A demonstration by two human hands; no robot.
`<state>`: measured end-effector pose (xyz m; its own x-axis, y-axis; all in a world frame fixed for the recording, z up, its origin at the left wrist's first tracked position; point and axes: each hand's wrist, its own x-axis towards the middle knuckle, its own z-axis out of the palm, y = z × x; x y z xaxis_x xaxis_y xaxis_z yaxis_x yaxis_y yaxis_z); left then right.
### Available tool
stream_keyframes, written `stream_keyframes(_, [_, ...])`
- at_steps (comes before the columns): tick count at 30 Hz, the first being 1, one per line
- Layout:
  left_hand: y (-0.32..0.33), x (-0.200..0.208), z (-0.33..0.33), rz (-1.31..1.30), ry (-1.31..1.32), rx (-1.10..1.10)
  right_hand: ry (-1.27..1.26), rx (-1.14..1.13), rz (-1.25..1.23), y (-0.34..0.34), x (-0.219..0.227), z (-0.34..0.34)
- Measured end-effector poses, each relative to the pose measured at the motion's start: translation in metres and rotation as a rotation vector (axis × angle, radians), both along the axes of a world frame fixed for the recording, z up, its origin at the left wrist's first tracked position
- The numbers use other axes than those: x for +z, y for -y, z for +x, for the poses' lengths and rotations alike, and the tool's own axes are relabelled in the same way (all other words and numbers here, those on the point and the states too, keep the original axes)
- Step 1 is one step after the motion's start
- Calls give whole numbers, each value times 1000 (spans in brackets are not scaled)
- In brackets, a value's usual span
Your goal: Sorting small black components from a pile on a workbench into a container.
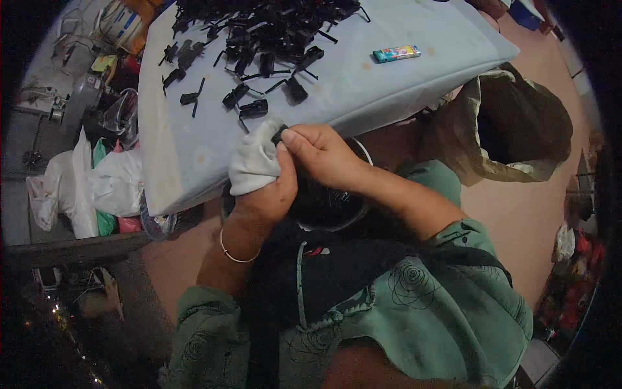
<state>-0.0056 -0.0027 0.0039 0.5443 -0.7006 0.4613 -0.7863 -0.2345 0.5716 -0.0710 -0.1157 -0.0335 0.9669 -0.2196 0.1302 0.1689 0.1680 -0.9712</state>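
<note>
At table (363, 91) edge | right hand (327, 154): fingers pinched on black part (278, 135), cloth (251, 165) just left | left hand (277, 189) clamped on cloth | part's axis hidden

Thin white cloth (254, 170) is seen over most of the left fingers (285, 162); behind them the wrist is ringed by a narrow, pale metal bangle (243, 261). Farther back from the fingers, loose green sleeves (206, 337) are worn, the left one marked with dark swirls. Between the sleeves, a dark garment (356, 262) is crossed by a slim green cord (300, 282), and green cloth (421, 292) is patterned with looping dark spirals
</note>
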Motion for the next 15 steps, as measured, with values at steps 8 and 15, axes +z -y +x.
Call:
stream_keyframes(8, [3, 13, 6, -222, -585, -87, 98, -207, -493, 25, 20, -8])
stream_keyframes(15, [-4, 24, 11, -127, -666, 46, 237, -159, -695, 37, 21, -14])
